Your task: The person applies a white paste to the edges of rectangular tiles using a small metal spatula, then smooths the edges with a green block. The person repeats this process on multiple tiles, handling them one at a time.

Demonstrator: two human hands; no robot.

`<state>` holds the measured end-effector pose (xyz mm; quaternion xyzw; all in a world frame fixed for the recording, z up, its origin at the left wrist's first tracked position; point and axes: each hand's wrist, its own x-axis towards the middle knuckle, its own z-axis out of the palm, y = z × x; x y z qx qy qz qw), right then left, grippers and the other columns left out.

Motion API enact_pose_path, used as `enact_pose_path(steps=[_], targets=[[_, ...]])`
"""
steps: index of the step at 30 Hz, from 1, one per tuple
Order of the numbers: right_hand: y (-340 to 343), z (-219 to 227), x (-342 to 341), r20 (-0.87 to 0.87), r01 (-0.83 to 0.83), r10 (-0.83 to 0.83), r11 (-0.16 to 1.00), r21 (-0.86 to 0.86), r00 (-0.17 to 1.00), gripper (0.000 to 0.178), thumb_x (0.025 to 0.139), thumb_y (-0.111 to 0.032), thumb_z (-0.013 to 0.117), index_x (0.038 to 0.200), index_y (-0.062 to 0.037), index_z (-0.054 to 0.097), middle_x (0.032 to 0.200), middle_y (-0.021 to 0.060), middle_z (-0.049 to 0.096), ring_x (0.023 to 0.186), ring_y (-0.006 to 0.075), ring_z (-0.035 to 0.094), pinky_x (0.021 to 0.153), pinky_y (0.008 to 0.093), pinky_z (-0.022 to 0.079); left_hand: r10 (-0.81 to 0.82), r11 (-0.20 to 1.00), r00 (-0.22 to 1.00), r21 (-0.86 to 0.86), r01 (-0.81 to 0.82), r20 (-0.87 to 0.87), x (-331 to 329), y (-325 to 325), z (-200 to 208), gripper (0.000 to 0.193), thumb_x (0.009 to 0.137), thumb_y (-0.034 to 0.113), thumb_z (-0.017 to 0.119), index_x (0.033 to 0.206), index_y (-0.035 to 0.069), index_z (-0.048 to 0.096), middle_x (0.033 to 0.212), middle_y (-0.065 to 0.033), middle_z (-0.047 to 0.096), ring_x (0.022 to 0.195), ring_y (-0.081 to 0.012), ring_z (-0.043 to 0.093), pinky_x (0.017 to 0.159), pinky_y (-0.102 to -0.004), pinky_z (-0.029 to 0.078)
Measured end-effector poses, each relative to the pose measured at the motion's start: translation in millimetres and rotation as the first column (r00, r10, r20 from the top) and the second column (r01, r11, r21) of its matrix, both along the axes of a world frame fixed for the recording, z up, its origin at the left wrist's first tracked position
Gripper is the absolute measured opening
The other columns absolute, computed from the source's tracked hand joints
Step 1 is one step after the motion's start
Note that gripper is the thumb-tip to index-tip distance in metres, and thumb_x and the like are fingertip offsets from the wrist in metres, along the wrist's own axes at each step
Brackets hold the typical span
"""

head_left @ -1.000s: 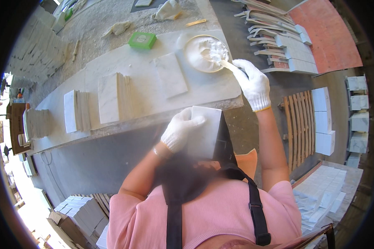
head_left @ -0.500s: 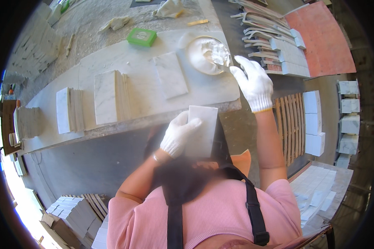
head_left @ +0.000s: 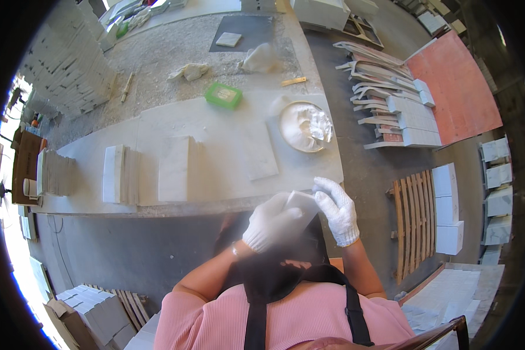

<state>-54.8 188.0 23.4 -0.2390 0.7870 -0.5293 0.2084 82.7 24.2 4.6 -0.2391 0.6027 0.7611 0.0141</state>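
Observation:
My left hand [head_left: 269,223], in a white knit glove, grips a white marble tile [head_left: 304,213] in front of my body, thumb across its face. The tile is tilted and partly blurred. My right hand [head_left: 338,214], gloved alike, is at the tile's upper right edge with its fingers bent together. Whatever those fingers hold is too small to make out. Beyond the hands, a round bowl [head_left: 283,134] of white paste [head_left: 307,123] stands near the table's right end. Left of it a flat marble tile [head_left: 259,153] lies on the table.
Upright tile stacks [head_left: 173,169] line the table's near edge. Farther back are a green box [head_left: 223,95], a crumpled glove [head_left: 189,72], a yellow strip [head_left: 293,81] and a tall tile pile [head_left: 64,64]. On the right are a wooden pallet [head_left: 414,224] and a red board [head_left: 455,87].
My right hand has come from the bowl's edge back to the tile in my left hand. The tile now tilts differently. My view has shifted, showing more of the table's far side.

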Motion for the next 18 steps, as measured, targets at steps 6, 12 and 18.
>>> enact_pose_path(steps=[6, 12, 18], targets=[[17, 11, -28, -0.060, 0.088, -0.085, 0.995, 0.042, 0.995, 0.035, 0.099, -0.011, 0.069, 0.134, -0.0050, 0.069, 0.115, 0.0043, 0.073, 0.099, 0.0100, 0.067, 0.075, 0.0248, 0.054, 0.040, 0.978, 0.999, -0.206, -0.046, -0.032, 3, -21, 1, 0.042, 0.096, 0.030, 0.073, 0.131, 0.008, 0.070, 0.112, -0.0095, 0.078, 0.098, -0.0144, 0.072, 0.091, -0.0351, 0.057], [-51, 62, -80, -0.538, -0.014, 0.043, 0.998, 0.058, 0.842, 0.032, 0.097, -0.008, 0.071, 0.129, -0.0017, 0.071, 0.117, 0.0107, 0.074, 0.108, 0.0186, 0.070, 0.095, 0.0313, 0.055, 0.172, 0.984, 0.982, -0.030, -0.175, -0.077, 8, -48, 4, 0.037, 0.096, 0.013, 0.075, 0.130, -0.001, 0.068, 0.112, -0.0035, 0.074, 0.102, -0.0106, 0.063, 0.092, -0.0307, 0.053], [-148, 67, -94, -0.573, -0.204, 0.409, 0.898, 0.389, 0.710, 0.033, 0.094, -0.022, 0.076, 0.124, -0.0066, 0.074, 0.120, 0.0127, 0.074, 0.103, 0.0253, 0.073, 0.094, 0.0356, 0.057, 0.189, 0.975, 0.982, -0.123, -0.185, 0.015, 31, -67, -11, 0.039, 0.097, 0.016, 0.074, 0.131, -0.002, 0.067, 0.115, -0.0036, 0.072, 0.103, -0.0111, 0.063, 0.093, -0.0298, 0.052]])
